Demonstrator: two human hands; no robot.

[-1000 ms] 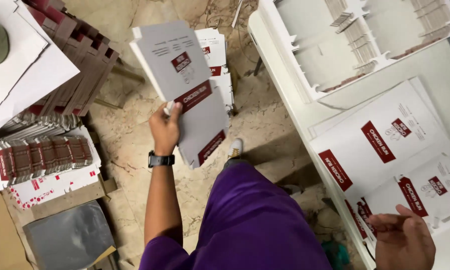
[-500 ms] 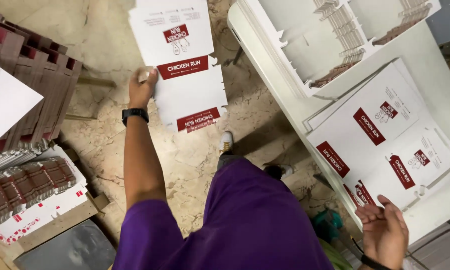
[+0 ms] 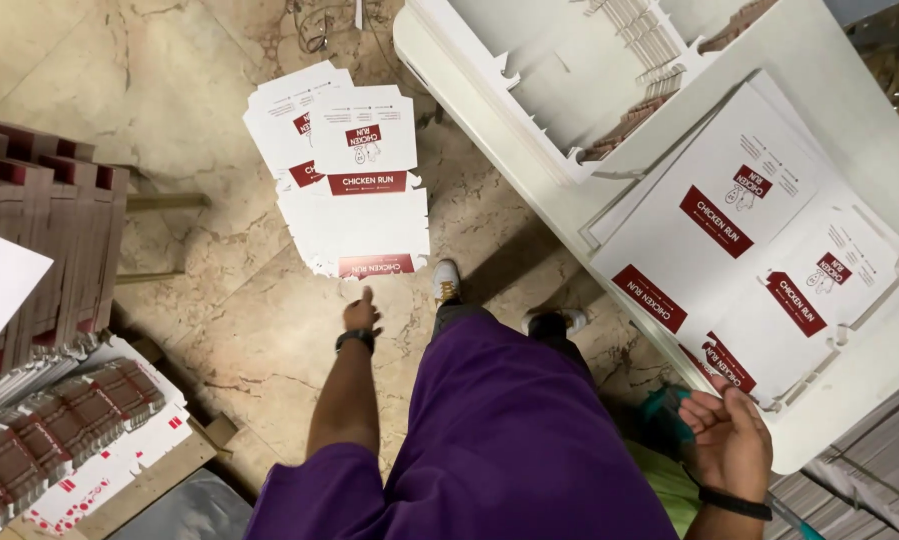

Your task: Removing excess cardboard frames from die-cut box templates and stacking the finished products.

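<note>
The left hand hangs low over the marble floor, empty, one finger stretched toward the near edge of a flat white and red carton that lies on the floor just ahead of it; hand and carton are close but not touching, and the other fingers seem curled in, though the hand is small in this view. That carton rests on top of a few more of the same, fanned out at the far corner. The right hand is palm up with fingers loosely apart, holding nothing, at the near edge of the white table, just below a stack of cartons spread across it. A white shoe stands beside the floor carton. Brown and white bundles are stacked at the left
</note>
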